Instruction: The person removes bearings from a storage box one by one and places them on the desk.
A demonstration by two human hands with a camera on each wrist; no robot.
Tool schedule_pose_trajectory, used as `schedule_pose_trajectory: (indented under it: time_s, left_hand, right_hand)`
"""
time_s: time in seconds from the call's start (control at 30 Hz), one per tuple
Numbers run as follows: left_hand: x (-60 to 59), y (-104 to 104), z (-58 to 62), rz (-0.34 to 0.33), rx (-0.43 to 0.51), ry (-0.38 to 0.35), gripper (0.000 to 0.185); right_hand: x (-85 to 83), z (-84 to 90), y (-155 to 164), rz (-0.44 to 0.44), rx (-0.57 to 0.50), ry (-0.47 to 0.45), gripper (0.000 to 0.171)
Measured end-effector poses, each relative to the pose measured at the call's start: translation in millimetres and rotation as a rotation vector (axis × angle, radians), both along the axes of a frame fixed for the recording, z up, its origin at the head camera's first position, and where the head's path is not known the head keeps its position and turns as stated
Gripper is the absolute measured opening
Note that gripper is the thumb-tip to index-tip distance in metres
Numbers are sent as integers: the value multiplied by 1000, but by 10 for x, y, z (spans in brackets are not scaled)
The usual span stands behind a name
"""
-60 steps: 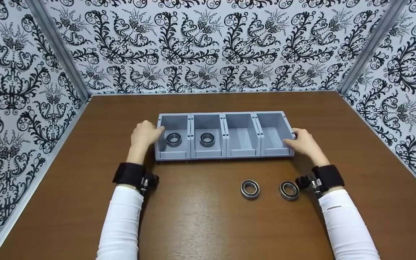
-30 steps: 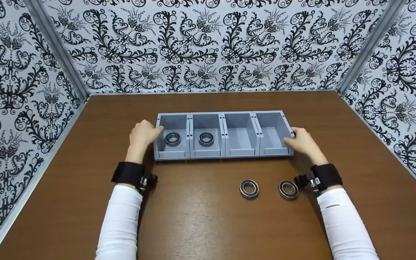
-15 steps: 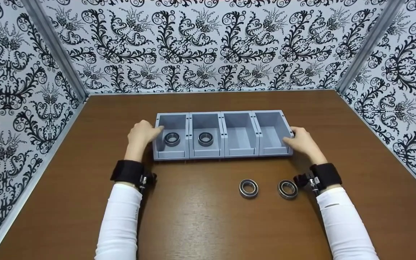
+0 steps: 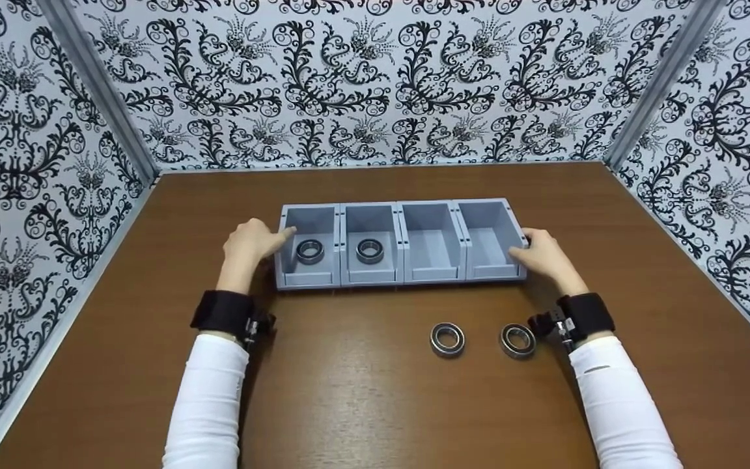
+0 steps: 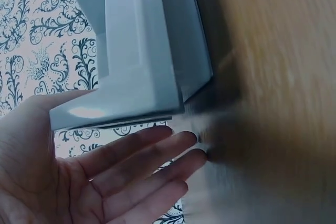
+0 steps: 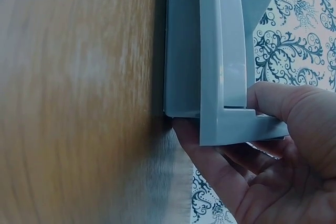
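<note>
Flanking the grey four-compartment tray on the worktop, our left hand lies open, fingers straight beside its left end, while our right hand grips its right end; two bearings lie nearer us.

No text, label, brand, number or sign can be read in any view: the bins, the bearings, the table and the patterned walls carry no lettering.
</note>
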State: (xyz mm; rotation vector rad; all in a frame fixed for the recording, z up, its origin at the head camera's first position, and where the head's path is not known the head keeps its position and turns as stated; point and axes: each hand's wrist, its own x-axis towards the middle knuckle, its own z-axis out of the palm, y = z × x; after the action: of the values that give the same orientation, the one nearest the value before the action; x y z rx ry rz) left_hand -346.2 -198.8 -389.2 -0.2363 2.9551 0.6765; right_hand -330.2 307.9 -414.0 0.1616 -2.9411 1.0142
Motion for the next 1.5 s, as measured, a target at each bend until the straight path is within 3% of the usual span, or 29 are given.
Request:
schedule_pose_trajectory:
  time_s: [0.3, 0.5, 0.8, 1.1, 1.5]
  left_hand:
    - [91, -14, 118, -9, -51, 25, 88]
    - [138, 14, 175, -37, -61, 57, 81]
    - [204, 24, 281, -80, -35, 173, 67]
    - [271, 48, 423, -100, -41, 214, 65]
    - [350, 258, 550, -209, -46, 328, 57]
  right_hand:
    - [0, 18, 8, 6, 2, -14, 44]
    - [-6, 3, 7, 6, 12, 1, 44]
    - [-15, -10, 1, 2, 10, 0, 43]
    - [-16, 7, -7, 10, 8, 1, 43]
    - [12, 5, -3, -13, 6, -29, 46]
